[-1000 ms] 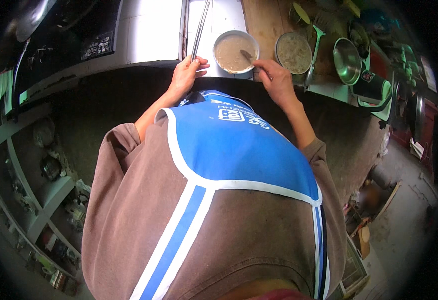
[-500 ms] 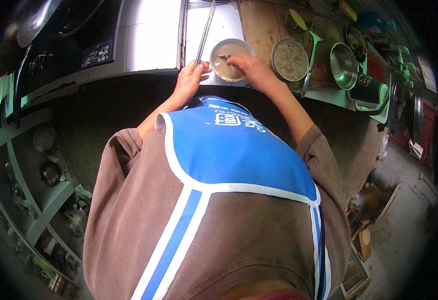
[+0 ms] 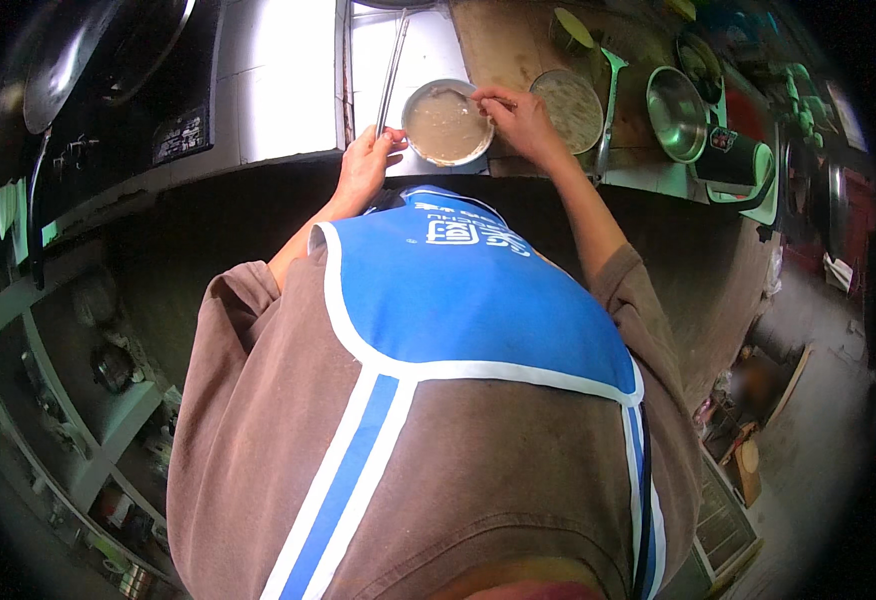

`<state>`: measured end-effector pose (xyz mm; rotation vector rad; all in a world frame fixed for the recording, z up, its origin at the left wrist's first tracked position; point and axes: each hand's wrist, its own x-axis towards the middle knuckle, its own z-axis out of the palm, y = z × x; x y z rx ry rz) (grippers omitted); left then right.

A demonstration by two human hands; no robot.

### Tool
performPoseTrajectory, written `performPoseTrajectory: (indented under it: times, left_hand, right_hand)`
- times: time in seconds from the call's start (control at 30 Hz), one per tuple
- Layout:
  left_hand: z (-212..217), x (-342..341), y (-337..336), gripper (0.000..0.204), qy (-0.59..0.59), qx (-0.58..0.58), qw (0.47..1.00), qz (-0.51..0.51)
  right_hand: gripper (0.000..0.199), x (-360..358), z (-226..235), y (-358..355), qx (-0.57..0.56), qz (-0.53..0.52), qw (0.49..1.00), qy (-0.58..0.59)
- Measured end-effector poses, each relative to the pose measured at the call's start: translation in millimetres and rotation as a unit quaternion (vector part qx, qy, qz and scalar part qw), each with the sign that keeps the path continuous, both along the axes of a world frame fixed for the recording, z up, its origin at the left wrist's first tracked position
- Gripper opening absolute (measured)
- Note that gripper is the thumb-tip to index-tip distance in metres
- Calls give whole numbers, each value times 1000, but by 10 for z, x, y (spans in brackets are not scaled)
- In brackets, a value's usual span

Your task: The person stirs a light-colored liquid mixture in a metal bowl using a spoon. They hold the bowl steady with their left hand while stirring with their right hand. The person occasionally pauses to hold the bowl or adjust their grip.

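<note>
A round bowl of greyish-brown batter-like liquid (image 3: 446,128) stands at the counter's near edge. My left hand (image 3: 365,165) is closed round a pair of long thin metal rods (image 3: 392,75), which point away from me; whether they are chopsticks or tongs I cannot tell. Its fingertips are at the bowl's left rim. At the far right rim my right hand (image 3: 520,120) pinches the handle of a spoon (image 3: 465,95), whose tip is over or in the liquid. To the right, partly behind that hand, sits a round pan of pale lumpy food (image 3: 568,108).
A green-handled utensil (image 3: 610,100) lies right of the pan, beside a shiny steel bowl (image 3: 676,115). A black wok (image 3: 63,70) and stove (image 3: 173,125) are on the left. Open shelving (image 3: 108,440) stands lower left.
My right hand has moved from over the middle of the bowl to its far right rim, drawing the spoon with it. My left hand still grips the metal rods. The view has shifted slightly.
</note>
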<state>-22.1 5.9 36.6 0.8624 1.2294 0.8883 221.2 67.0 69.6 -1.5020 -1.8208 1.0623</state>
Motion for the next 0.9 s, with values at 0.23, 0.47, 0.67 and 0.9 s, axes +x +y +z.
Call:
performPoseTrajectory:
  times: [0.23,0.47,0.67,0.9]
  left_hand:
    - [35,10,-2,26,10,0,1000,-13]
    - [15,-1,11,27,3,-5,1000,-11]
    - [28,7,11,26,-9,3,1000,-15]
    - [-54,0,20,26,-1,10,1000,-10]
  right_hand:
    - [20,-3,-38,-192,-31,-107,993,-24]
    - [15,-21,204,-285,101,41,991,-81]
    - [17,-210,242,-201,114,114,979,-123]
    - [18,-159,207,-20,84,53,990,-95]
